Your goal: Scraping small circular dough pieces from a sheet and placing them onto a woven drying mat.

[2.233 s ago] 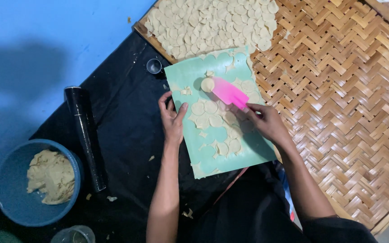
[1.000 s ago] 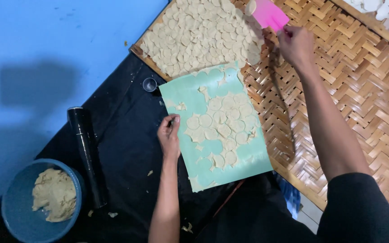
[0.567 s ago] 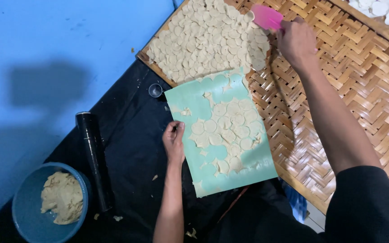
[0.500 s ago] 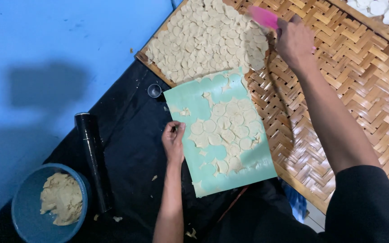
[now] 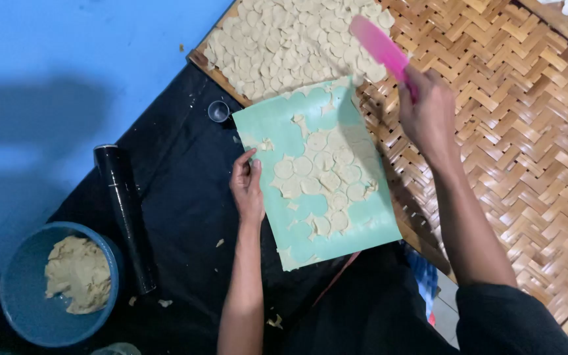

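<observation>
A light green sheet [image 5: 267,128] lies on the black mat, covered with thin round dough discs [image 5: 323,174]. My left hand [image 5: 247,187] presses on the sheet's left edge. My right hand [image 5: 428,115] is raised over the woven bamboo tray [image 5: 527,144] and grips a pink scraper [image 5: 379,45], whose blade hovers at the edge of the many dough discs [image 5: 284,46] spread on the tray's far part.
A black rolling pin [image 5: 125,213] lies left of the sheet. A blue bowl [image 5: 14,315] with a lump of dough [image 5: 77,273] sits at the lower left. A small round cutter [image 5: 218,110] stands near the sheet's top corner. Blue floor lies beyond the black mat [image 5: 179,197].
My right hand carried the pink scraper from the sheet up to the tray, and has now drawn back slightly toward the sheet. My left hand stayed on the sheet's edge.
</observation>
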